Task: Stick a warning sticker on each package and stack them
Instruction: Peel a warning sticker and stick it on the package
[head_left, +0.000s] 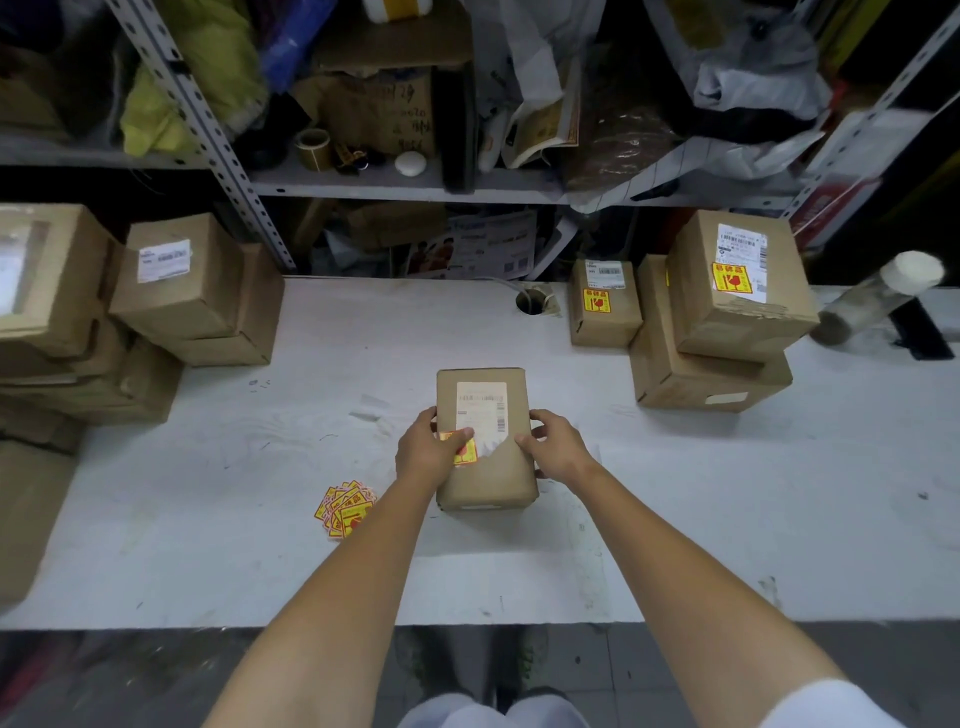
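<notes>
Pressing warning sticker (465, 455) onto package (485, 480), with left hand (427, 453) curled round its edge; with right hand (558, 451) clamped opposite. Spare stickers (344, 506) alongside.

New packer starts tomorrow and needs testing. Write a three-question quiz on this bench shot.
1. True or false: the left hand presses a sticker onto the package.
2. Where do the spare stickers lie? A) left of the package B) right of it C) on top of it
3. Fill in: the boxes already stickered stand on the table's ___ side.
Key: 1 true; 2 A; 3 right.
</notes>
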